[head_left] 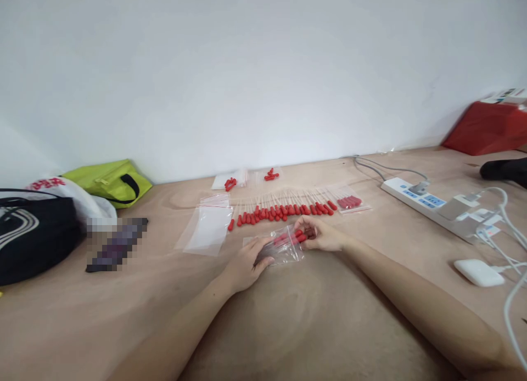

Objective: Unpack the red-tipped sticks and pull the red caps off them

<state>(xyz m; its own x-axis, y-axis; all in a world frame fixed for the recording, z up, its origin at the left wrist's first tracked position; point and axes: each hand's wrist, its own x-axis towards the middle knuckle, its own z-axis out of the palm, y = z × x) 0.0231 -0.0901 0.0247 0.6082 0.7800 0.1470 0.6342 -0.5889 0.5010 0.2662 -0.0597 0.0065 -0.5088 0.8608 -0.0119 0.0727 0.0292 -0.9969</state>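
My left hand [249, 263] loosely holds a clear flat plastic bag [286, 255]; my right hand [319, 234] curls round red rounded stick ends [299, 235]. Past my grip lie red-tipped wooden sticks [284, 209].

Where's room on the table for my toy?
Bare table shows between the left forearm and right forearm, and between the right forearm and the power strip. It's crowded past the left hand and right hand, where red-tipped sticks lie between clear bags, and beside the strip, where white cables loop.
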